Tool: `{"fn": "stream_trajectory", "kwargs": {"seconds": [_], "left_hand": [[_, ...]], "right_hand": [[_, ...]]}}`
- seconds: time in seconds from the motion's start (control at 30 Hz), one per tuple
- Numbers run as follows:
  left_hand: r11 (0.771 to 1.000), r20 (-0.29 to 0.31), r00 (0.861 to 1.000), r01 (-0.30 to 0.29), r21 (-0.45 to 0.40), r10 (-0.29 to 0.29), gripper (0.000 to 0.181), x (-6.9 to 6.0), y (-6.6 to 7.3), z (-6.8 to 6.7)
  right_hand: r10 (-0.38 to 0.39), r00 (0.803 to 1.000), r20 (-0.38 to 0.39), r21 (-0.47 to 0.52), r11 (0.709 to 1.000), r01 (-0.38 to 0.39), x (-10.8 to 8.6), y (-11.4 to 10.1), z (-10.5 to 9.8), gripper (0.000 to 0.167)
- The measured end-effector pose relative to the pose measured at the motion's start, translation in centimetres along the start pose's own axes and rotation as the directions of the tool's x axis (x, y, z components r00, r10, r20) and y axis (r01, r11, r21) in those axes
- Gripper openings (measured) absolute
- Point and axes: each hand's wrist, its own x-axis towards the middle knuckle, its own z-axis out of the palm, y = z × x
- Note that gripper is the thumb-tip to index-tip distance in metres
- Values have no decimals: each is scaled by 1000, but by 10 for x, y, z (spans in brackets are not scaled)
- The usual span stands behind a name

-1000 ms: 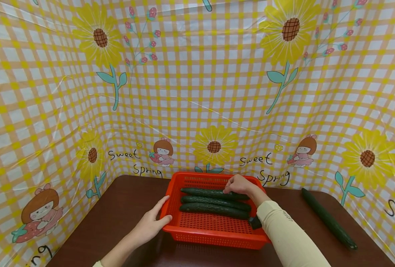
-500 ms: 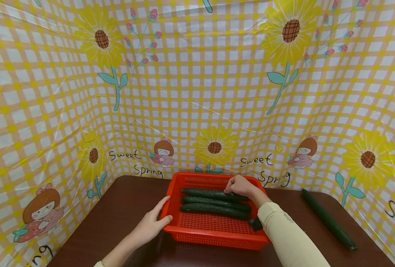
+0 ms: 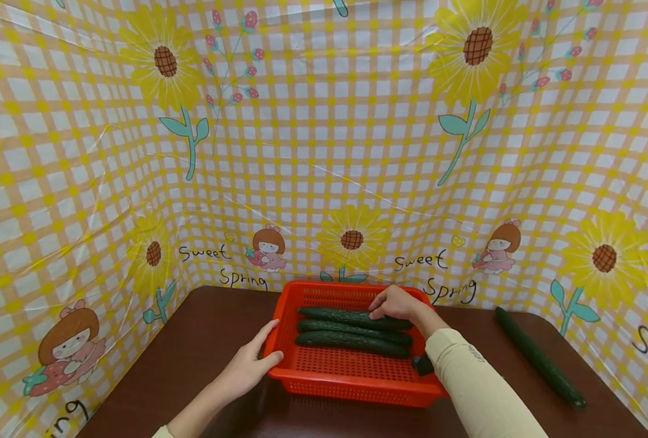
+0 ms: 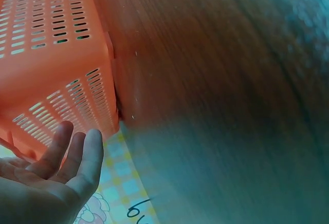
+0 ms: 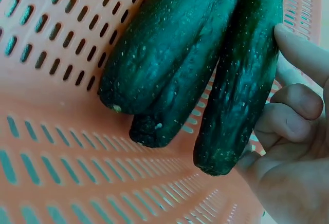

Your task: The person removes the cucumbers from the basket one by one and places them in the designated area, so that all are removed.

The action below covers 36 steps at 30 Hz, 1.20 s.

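Three dark green, bumpy cucumbers [image 3: 351, 330] lie lengthwise, side by side, in a red slatted basket [image 3: 351, 383].

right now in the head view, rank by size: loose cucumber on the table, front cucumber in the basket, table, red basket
1. Table
2. Red basket
3. Loose cucumber and front cucumber: they look too alike to rank

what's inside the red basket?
Three cucumbers lie side by side in the basket. The right hand covers part of the farthest one; the sleeve hides some of the right end, contents there not visible.
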Motion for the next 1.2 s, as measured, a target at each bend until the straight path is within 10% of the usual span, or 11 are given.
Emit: {"fn": "stream_trajectory", "kwargs": {"seconds": [1.2], "left_hand": [[1000, -1, 1000, 3, -27, -3, 68, -1, -1, 1]], "right_hand": [[30, 993, 116, -13, 1000, -29, -2, 4, -2, 39]]}}
